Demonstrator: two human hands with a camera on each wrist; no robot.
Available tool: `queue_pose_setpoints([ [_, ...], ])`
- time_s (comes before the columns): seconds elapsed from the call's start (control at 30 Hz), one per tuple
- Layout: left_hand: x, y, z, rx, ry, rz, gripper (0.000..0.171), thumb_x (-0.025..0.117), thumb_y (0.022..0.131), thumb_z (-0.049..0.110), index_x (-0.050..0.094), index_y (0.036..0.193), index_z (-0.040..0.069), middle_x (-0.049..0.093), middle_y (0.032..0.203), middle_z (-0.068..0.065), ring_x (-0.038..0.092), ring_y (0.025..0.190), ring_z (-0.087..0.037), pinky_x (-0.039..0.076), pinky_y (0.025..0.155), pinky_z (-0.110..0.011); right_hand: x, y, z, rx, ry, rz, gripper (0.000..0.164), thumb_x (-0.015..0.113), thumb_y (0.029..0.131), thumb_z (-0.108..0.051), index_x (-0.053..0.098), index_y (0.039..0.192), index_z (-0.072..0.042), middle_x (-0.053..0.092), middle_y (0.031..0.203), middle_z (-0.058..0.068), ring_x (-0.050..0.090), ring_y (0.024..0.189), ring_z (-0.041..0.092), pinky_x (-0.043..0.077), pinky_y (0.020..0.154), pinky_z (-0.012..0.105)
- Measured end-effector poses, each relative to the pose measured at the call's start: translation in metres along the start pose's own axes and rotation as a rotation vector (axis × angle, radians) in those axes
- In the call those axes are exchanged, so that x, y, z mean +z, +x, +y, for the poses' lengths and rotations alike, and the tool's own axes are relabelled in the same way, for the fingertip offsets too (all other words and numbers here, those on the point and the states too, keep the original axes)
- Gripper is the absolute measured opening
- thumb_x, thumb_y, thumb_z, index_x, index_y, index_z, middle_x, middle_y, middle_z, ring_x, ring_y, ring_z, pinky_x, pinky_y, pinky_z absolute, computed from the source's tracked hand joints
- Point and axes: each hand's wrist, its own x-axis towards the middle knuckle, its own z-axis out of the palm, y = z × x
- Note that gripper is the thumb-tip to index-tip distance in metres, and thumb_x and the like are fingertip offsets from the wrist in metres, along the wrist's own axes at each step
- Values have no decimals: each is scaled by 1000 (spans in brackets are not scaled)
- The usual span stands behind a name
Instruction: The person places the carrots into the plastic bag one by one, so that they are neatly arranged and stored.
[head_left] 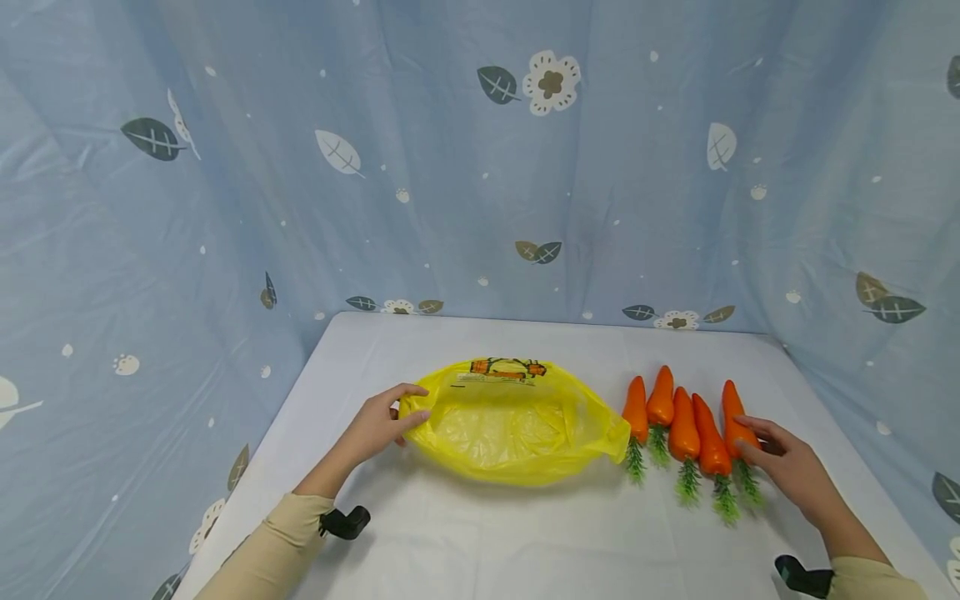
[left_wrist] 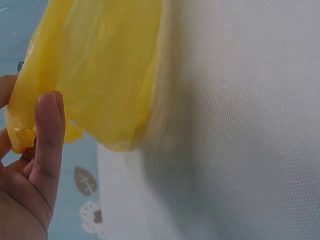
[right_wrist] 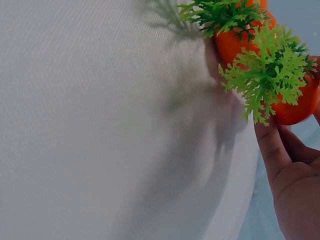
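A yellow plastic bag (head_left: 517, 471) lies spread on the table with its mouth open and a printed orange picture on its far side. My left hand (head_left: 378, 425) pinches the bag's left edge between thumb and fingers; the left wrist view shows the thumb (left_wrist: 50, 125) against the film. Over at the right, my right hand (head_left: 791, 471) grips the thick end of the rightmost carrot (head_left: 735, 421), thumb on one side and fingers on the other. In the right wrist view its green leaves (right_wrist: 275, 70) hang in front of the hand.
Several other orange carrots (head_left: 683, 429) lie side by side left of the held one, tips away and leaves toward me. The leftmost carrot (head_left: 635, 408) sits against the bag's right end. A blue patterned curtain (head_left: 450, 183) stands behind the white table (head_left: 525, 550).
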Motion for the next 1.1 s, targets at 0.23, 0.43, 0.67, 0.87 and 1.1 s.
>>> queue_pose_setpoints([
  [0.23, 0, 0, -2, 23, -54, -39, 45, 76, 94, 23, 63, 136, 17, 58, 137, -17, 66, 69, -20, 60, 63, -46, 0, 0, -4, -26, 7, 4, 76, 55, 102, -53, 39, 153, 1, 35, 151, 36, 43, 129, 54, 59, 85, 42],
  [0.43, 0, -2, -3, 27, -100, -65, 52, 76, 94, 21, 58, 143, 15, 53, 143, -20, 69, 77, -19, 61, 67, -43, 2, -2, -11, -38, 13, 9, 76, 56, 102, -52, 39, 153, 1, 35, 151, 36, 42, 130, 54, 59, 81, 33],
  [0.67, -1, -4, -2, 43, -104, -85, 58, 75, 95, 21, 53, 148, 13, 51, 144, -23, 71, 80, -19, 62, 69, -43, 4, -3, -16, -41, 13, 11, 75, 56, 102, -53, 40, 153, 0, 36, 151, 35, 43, 129, 53, 56, 76, 23],
  [0.87, -1, -4, -1, 50, -113, -99, 63, 76, 94, 23, 49, 151, 11, 51, 143, -24, 72, 84, -20, 62, 70, -43, 5, -5, -22, -50, 18, 12, 73, 56, 102, -51, 40, 153, -1, 37, 151, 34, 44, 129, 52, 56, 76, 22],
  [1.1, 0, -5, -1, 55, -136, -112, 65, 76, 94, 22, 47, 152, 9, 51, 144, -25, 71, 85, -20, 62, 71, -44, 8, -7, -27, -82, 33, 21, 73, 57, 102, -50, 41, 153, 0, 40, 150, 33, 46, 127, 49, 50, 73, 13],
])
